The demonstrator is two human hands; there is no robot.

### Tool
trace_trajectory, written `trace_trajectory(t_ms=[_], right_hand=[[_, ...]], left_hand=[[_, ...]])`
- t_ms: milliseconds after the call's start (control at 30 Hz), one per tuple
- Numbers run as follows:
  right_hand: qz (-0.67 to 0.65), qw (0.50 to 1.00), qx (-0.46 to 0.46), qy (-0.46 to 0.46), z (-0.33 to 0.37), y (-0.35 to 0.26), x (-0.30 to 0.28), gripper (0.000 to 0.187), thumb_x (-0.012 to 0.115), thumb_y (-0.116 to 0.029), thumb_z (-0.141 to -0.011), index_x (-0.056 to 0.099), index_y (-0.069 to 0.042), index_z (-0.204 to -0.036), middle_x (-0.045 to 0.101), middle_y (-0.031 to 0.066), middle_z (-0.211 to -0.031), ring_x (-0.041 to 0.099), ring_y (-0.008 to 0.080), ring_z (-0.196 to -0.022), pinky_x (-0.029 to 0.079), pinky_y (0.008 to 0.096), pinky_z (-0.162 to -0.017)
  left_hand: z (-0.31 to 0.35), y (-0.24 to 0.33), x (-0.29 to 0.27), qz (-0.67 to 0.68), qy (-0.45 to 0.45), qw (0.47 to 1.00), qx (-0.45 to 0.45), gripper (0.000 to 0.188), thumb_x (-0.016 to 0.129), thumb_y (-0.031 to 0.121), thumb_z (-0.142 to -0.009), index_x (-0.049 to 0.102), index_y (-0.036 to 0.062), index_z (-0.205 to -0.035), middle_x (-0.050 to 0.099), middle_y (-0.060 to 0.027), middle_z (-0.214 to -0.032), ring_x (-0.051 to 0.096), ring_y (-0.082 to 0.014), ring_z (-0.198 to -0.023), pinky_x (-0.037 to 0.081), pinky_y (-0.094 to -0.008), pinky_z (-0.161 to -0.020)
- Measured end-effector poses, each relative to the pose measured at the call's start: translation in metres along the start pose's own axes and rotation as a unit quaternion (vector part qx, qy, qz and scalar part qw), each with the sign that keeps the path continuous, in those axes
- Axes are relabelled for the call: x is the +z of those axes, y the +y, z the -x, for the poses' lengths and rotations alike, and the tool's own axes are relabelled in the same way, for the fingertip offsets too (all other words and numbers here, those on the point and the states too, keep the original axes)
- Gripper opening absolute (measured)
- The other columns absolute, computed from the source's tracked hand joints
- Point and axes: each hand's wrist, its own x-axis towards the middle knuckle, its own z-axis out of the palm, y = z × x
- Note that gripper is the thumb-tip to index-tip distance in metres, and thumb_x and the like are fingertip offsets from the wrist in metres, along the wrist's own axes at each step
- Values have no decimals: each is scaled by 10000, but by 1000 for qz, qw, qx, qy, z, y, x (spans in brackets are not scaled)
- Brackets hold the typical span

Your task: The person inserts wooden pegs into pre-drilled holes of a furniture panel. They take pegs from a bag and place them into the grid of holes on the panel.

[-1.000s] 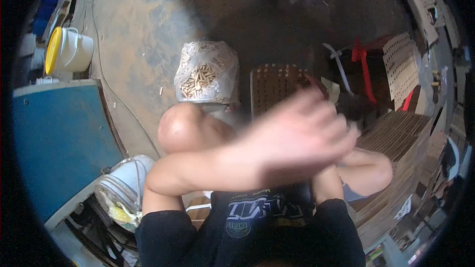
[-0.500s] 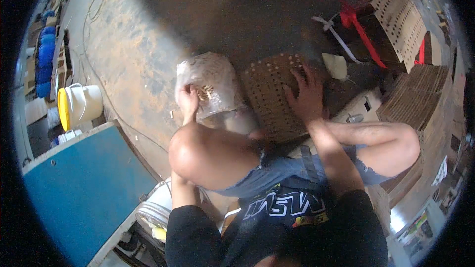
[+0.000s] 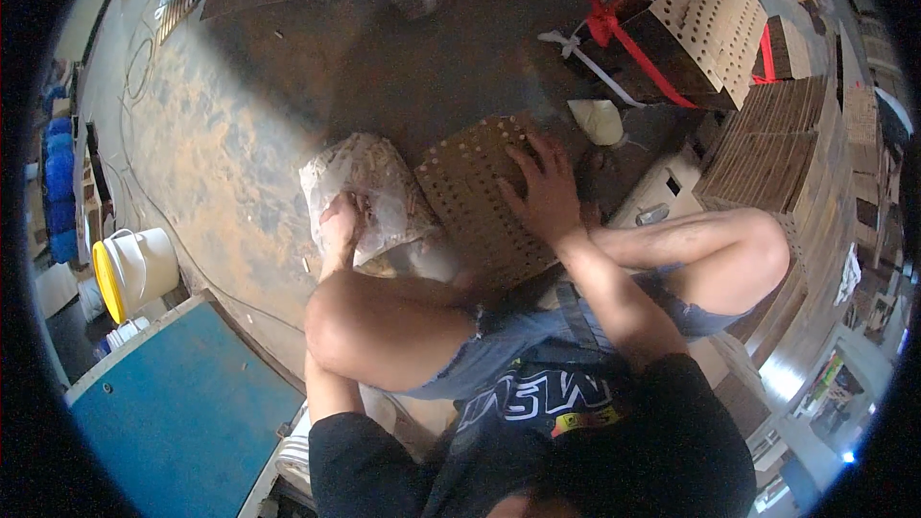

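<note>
A clear plastic bag [image 3: 389, 173] of small pale wooden pieces, dowel-like, rests on the floor in front of me. My left hand [image 3: 340, 223] reaches into its mouth with curled fingers; plastic and shadow hide the fingertips and whatever they grip. To the right of the bag is a brown board [image 3: 460, 187] with rows of holes, some along its far side filled with light pegs. Over the board's right part lies my right hand [image 3: 549, 187], fingers spread and nothing seen in it. Its fingertips are near the far rows.
A stack of perforated boards [image 3: 705, 14] tied with red ribbon stands at far right, beside more stacked boards [image 3: 767, 149]. A pale scrap [image 3: 597, 121] lies past my right hand. Left are a white bucket with yellow lid [image 3: 144, 273] and a blue panel [image 3: 182, 403].
The view has shifted, so the scene sits further left. My left hand has gone deeper into the bag, its fingers now less visible. My right hand stays over the board, fingers spread.
</note>
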Motion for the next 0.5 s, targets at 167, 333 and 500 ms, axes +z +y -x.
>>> trace_trajectory(t_ms=[167, 333, 500], right_hand=[[-16, 1000, -17, 17, -3, -11, -8, 516, 629, -373, -926, 516, -176, -1390, 355, 155, -1509, 330, 439, -1376, 334, 551, -1127], [-15, 1000, 7, 9, 2, -10, -5, 510, 645, -351, -916, 524, -186, -1383, 346, 131, -1525, 345, 417, -1377, 336, 536, -1132], [-95, 995, -23, 17, -5, -15, -22, 509, 656, -342, -905, 535, -175, -1370, 365, 121, -1512, 369, 409, -1357, 345, 518, -1128]], left_hand=[[13, -4, -24, -156, -16, 985, 69, 324, 529, 403, -988, 631, 101, -1042, 706, -178, -867, 669, -399, -839, 511, -466, -781], [23, 9, -43, 16, 63, 997, 34, 288, 587, 351, -971, 625, 68, -937, 694, -164, -788, 646, -390, -746, 509, -434, -714], [12, -5, -79, 212, 155, 964, -41, 295, 631, 294, -969, 642, 2, -930, 655, -122, -746, 623, -157, -631, 473, -339, -578]])
